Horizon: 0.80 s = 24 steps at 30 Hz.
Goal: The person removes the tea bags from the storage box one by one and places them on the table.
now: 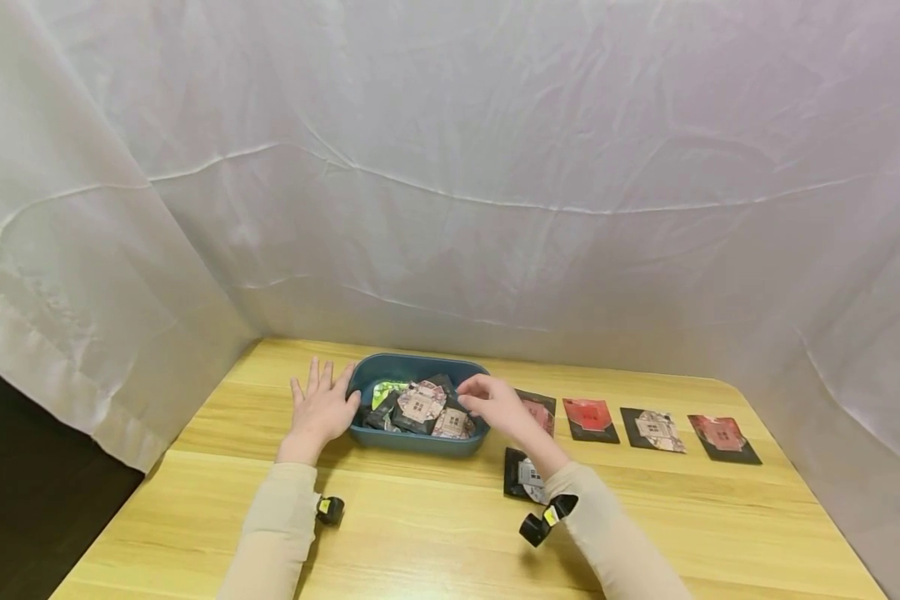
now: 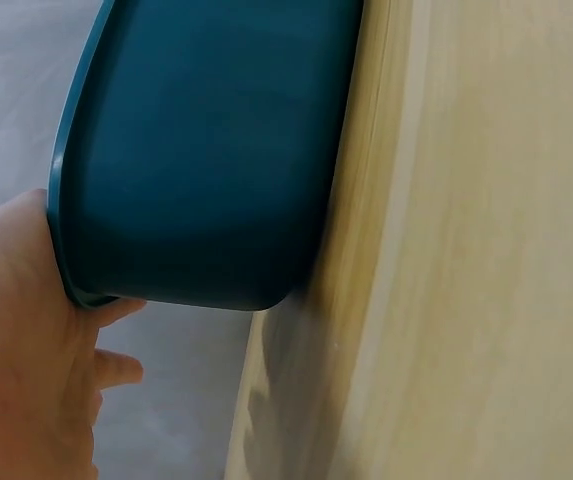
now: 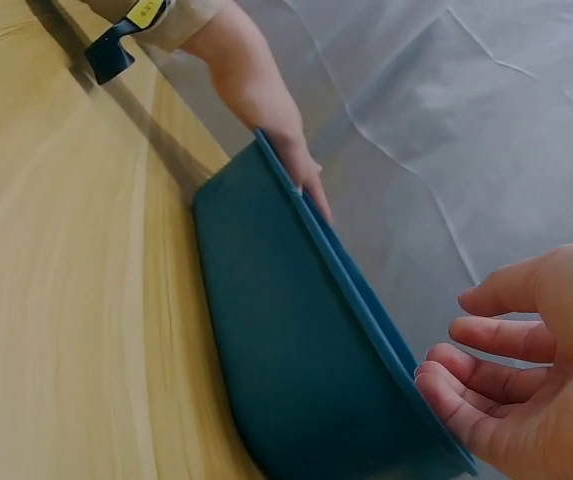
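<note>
A dark teal plastic tub (image 1: 412,445) stands near the back of the table, with several small printed packets (image 1: 422,403) piled inside. My left hand (image 1: 321,412) rests at the tub's left end, fingers spread straight and thumb at the rim. In the left wrist view the left hand (image 2: 21,350) touches the rim corner from outside. Over the tub's right end is my right hand (image 1: 495,404), its fingers loosely bent. Close by the rim in the right wrist view, the right hand (image 3: 526,360) has no thing between its fingers and thumb.
Right of the tub lies a row of packets, among them a red one (image 1: 591,419), a beige one (image 1: 654,430) and a red-and-black one (image 1: 724,438). A grey-and-black packet (image 1: 523,477) lies nearer, partly behind my right wrist. Pale curtains (image 1: 450,250) hang around the wooden table (image 1: 412,525).
</note>
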Each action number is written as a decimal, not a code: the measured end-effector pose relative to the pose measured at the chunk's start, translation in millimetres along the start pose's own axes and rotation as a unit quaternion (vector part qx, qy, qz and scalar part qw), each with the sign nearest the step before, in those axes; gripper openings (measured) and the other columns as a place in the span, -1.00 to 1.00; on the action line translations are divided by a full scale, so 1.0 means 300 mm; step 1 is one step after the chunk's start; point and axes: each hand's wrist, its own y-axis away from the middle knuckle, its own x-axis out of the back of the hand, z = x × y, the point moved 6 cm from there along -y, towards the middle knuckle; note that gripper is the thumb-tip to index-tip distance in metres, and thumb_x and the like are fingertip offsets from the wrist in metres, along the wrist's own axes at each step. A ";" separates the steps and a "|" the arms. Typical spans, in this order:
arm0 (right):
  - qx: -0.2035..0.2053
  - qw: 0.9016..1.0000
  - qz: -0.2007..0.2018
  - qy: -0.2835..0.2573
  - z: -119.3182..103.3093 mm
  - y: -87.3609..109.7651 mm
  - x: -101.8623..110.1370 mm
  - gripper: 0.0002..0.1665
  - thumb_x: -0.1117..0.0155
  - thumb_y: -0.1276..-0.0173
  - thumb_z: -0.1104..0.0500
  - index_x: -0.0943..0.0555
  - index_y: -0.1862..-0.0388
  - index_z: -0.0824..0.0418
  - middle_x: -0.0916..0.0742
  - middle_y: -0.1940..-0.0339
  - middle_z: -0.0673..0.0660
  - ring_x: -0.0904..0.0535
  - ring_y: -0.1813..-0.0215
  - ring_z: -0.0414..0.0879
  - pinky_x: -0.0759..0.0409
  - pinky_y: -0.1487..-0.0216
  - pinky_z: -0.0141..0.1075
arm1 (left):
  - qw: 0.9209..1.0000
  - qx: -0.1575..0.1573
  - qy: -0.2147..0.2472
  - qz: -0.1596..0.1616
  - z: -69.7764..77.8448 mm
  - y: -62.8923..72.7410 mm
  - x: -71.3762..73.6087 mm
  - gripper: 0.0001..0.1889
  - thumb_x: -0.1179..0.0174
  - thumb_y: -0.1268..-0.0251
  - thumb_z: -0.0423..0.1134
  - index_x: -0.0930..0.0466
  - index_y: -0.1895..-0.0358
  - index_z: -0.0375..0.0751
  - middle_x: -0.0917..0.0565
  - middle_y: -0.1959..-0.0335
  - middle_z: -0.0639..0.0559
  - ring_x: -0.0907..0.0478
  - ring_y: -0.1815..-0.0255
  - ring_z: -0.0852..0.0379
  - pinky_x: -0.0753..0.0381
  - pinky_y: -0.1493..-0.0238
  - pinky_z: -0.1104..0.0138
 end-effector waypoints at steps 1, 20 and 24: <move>-0.001 1.000 -0.003 0.000 -0.001 -0.005 -0.008 -0.77 -0.20 -0.42 0.21 -0.61 0.02 0.30 -0.73 0.11 0.20 -0.65 0.08 0.17 -0.65 0.00 0.04 | 1.000 0.000 -0.001 0.000 0.001 0.001 0.000 -0.37 0.19 -0.51 0.05 -0.02 -0.56 -0.02 0.12 -0.59 -0.33 0.52 -0.60 -0.25 0.65 -0.41 -0.32; -0.038 0.999 -0.030 0.020 0.001 -0.092 -0.119 -0.72 -0.18 -0.43 0.15 -0.59 -0.02 0.28 -0.70 0.03 0.23 -0.66 0.08 0.12 -0.67 0.09 -0.12 | 1.000 0.001 -0.006 0.007 0.000 0.003 0.006 -0.37 0.19 -0.50 0.06 -0.03 -0.56 -0.01 0.14 -0.59 -0.31 0.53 -0.60 -0.24 0.70 -0.39 -0.30; -0.034 0.999 -0.019 0.033 0.007 -0.106 -0.125 -0.73 -0.20 -0.41 0.16 -0.60 0.02 0.30 -0.71 0.04 0.24 -0.66 0.16 0.06 -0.65 0.20 -0.25 | 1.000 0.001 -0.006 0.006 -0.001 0.003 0.004 -0.36 0.18 -0.50 0.06 -0.02 -0.56 0.00 0.14 -0.59 -0.31 0.53 -0.60 -0.24 0.70 -0.39 -0.30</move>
